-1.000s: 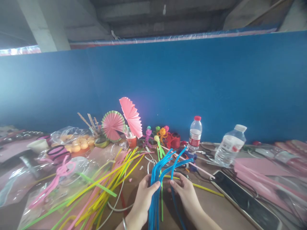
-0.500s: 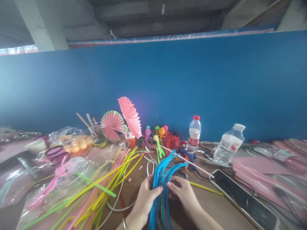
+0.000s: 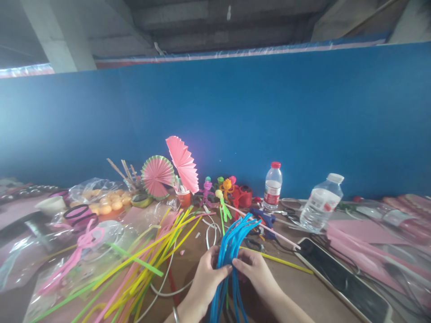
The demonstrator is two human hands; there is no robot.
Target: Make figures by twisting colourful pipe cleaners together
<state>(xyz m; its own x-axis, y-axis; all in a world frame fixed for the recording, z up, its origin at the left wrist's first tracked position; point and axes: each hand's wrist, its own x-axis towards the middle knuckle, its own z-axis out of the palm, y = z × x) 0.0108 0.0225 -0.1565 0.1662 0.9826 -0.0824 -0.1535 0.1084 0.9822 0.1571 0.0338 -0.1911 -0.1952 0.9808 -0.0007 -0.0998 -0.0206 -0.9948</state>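
Phone (image 3: 343,276) lies on the counter (image 3: 279,291) beyond the right hand (image 3: 254,269), with dark cords (image 3: 350,260) along its far side. A yellow strip (image 3: 286,263) runs from behind that hand toward the phone, and a pale pink strip (image 3: 281,236) crosses by a blue tool (image 3: 267,220). Loose strips (image 3: 148,255) in yellow, pink and green crowd the left hand's (image 3: 210,271) side, partly over clear plastic. A red cup (image 3: 184,199) holds pen-like sticks; a clear bag (image 3: 96,186) holds orange balls (image 3: 106,205). Two bottles, red-capped (image 3: 272,188) and white-capped (image 3: 321,204), contain clear liquid. Between the hands, blue strips (image 3: 232,237) stand bunched, tops bending right, gripped by both hands' fingers.
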